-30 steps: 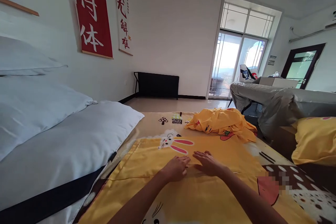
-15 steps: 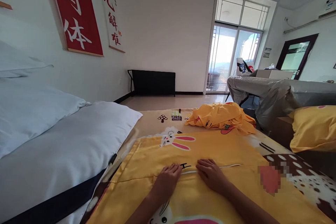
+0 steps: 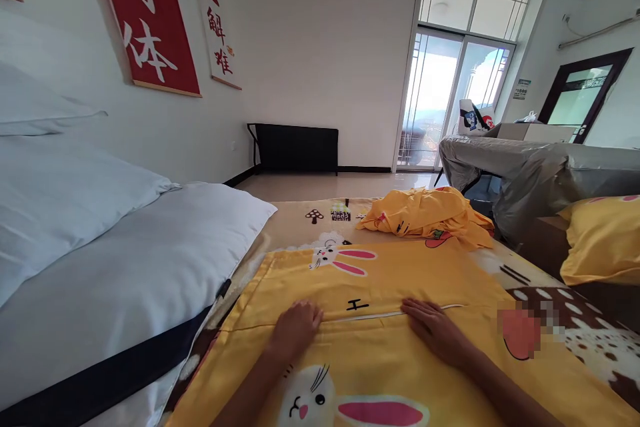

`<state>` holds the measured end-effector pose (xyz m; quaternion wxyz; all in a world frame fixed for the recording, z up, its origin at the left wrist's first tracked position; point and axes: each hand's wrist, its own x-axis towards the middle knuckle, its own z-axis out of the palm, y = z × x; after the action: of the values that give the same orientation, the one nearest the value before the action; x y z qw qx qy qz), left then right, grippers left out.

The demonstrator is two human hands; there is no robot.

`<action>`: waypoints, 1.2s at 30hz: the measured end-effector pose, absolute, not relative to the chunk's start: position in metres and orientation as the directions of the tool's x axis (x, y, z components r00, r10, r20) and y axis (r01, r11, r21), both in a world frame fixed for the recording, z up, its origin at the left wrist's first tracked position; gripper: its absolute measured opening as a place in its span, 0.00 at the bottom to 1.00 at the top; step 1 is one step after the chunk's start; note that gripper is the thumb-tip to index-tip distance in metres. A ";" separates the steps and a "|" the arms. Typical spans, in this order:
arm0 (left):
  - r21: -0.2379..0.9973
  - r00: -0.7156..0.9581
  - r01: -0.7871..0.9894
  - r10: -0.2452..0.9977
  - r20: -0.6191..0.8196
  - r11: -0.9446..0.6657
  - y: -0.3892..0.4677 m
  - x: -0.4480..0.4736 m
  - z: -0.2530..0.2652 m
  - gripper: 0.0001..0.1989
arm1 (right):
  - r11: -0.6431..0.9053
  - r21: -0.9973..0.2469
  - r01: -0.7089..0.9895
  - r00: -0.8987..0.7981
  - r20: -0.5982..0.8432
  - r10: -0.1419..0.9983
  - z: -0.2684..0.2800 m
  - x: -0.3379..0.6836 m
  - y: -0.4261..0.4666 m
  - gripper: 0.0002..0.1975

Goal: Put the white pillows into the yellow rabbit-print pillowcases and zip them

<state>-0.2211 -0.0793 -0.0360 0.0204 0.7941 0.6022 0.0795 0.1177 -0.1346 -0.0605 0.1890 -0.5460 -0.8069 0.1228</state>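
Observation:
A yellow pillowcase (image 3: 370, 353) with printed white rabbits lies spread flat in front of me. A thin white line (image 3: 367, 315), which looks like a zipper or slit edge, runs across it. My left hand (image 3: 296, 325) rests on the cloth at the left end of this line, its fingers slightly bent and pointing right. On the line's right part lies my right hand (image 3: 433, 328), palm down with fingers stretched out. Between the hands, a small black printed mark shows on the fabric. Neither hand visibly lifts the cloth.
White pillows (image 3: 165, 240) are stacked at the left beside a dark band. A crumpled yellow cloth (image 3: 425, 210) lies beyond the pillowcase on the patterned blanket (image 3: 287, 217). At the right are a yellow pillow (image 3: 603, 240) and a plastic-covered table (image 3: 520, 153).
My hands have moved apart along the white line, the left one leftward and the right one rightward. More of the line shows between them. The view has tilted slightly.

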 end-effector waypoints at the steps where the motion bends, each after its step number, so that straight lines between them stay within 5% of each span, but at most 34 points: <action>1: 0.118 0.226 0.964 0.969 0.100 -0.237 -0.075 -0.231 -0.037 0.16 | 0.321 -0.383 0.866 -0.282 0.156 0.947 -0.064 0.134 -0.137 0.25; 7: 0.081 0.154 0.981 0.963 0.221 -0.176 -0.061 -0.257 -0.036 0.18 | 0.004 -0.240 0.971 0.021 0.102 0.995 -0.080 0.249 -0.162 0.26; 13: 0.140 0.529 0.814 0.818 0.224 -0.565 -0.108 -0.200 -0.045 0.24 | -0.126 -0.123 0.984 0.142 0.134 0.981 -0.064 0.259 -0.172 0.25; 17: 0.265 0.762 0.609 0.644 0.068 -0.748 -0.139 -0.164 -0.054 0.29 | 0.133 -0.224 0.965 -0.096 0.165 0.982 -0.049 0.155 -0.164 0.26; 24: 0.276 0.631 0.740 0.775 0.030 -0.614 -0.153 -0.215 -0.055 0.25 | 0.443 -0.377 0.813 -0.451 0.072 0.889 -0.054 0.060 -0.172 0.28; 26: 0.245 0.529 0.820 0.848 0.020 -0.517 -0.162 -0.250 -0.059 0.26 | 0.377 -0.352 0.857 -0.386 0.048 0.921 -0.061 0.106 -0.181 0.28; 31: 0.218 0.425 0.880 0.904 0.033 -0.422 -0.189 -0.302 -0.071 0.23 | -0.077 -0.161 0.984 0.084 0.037 0.996 -0.081 0.252 -0.203 0.30; 34: 0.273 0.610 0.762 0.792 0.004 -0.588 -0.205 -0.268 -0.071 0.23 | -0.181 -0.050 0.982 0.183 0.048 0.982 -0.075 0.268 -0.206 0.29; 36: 0.363 0.794 0.583 0.605 -0.064 -0.727 -0.220 -0.227 -0.069 0.24 | -0.101 -0.030 0.994 0.103 0.076 0.992 -0.064 0.238 -0.204 0.26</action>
<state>-0.2268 -0.2198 -0.0686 0.1852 0.9288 0.3197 0.0295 0.2378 -0.2041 -0.0644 0.0365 -0.7417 -0.6695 -0.0179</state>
